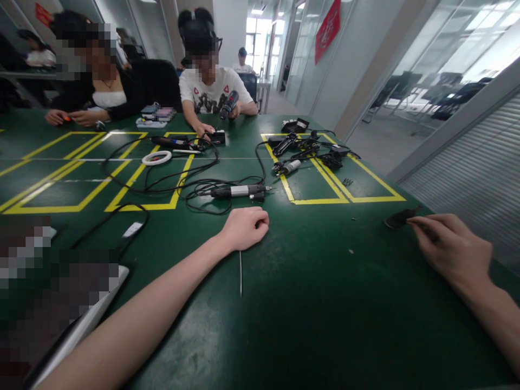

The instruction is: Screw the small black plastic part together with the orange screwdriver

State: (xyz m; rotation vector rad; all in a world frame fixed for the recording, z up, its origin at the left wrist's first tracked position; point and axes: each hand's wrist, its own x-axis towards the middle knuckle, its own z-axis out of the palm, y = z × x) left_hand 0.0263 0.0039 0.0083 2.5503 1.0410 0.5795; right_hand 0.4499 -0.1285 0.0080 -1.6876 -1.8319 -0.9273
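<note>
My left hand (246, 227) rests on the green table in a loose fist, its palm side hidden. From beneath it a thin metal rod (241, 275) points toward me; whether the fist grips it I cannot tell. My right hand (455, 249), near the table's right edge, pinches a small dark piece (397, 220) between thumb and fingertips. That piece looks flat and black, and its kind is unclear. Just beyond my left hand lies an electric screwdriver (239, 191) with a black and silver body and a coiled cord.
Yellow tape marks rectangles on the table (309, 303). Black parts and cables (300, 146) cluster at the back right, and a white ring (156, 157) sits at the back left. Across the table a co-worker (215, 89) holds a power driver (229, 104). A pixelated device (117, 276) lies left.
</note>
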